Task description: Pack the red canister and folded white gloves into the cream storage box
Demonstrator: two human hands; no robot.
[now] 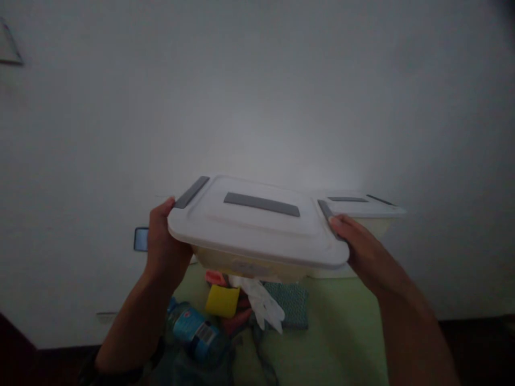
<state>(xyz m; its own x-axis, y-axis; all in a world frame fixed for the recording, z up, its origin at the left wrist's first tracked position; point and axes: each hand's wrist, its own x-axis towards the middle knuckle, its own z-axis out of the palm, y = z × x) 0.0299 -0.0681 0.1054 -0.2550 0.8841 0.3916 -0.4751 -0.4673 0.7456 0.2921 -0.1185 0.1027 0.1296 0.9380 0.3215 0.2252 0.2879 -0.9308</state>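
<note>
A storage box with a white lid (pixel 261 228) and grey latches is held up in front of me, tilted down a little to the right. My left hand (pixel 167 246) is closed around its left end, thumb by the grey latch. At the right end my right hand (pixel 358 241) grips the box, its thumb lying on the other latch. The pale translucent body of the box shows below the lid; what is inside cannot be made out.
A second lidded box (pixel 376 225) stands against the wall at right. On the green surface (pixel 338 316) below lie a yellow sponge (pixel 222 301), white gloves (pixel 263 303), a teal cloth (pixel 295 305) and a blue-labelled bottle (pixel 197 329). A phone (pixel 140 239) is at left.
</note>
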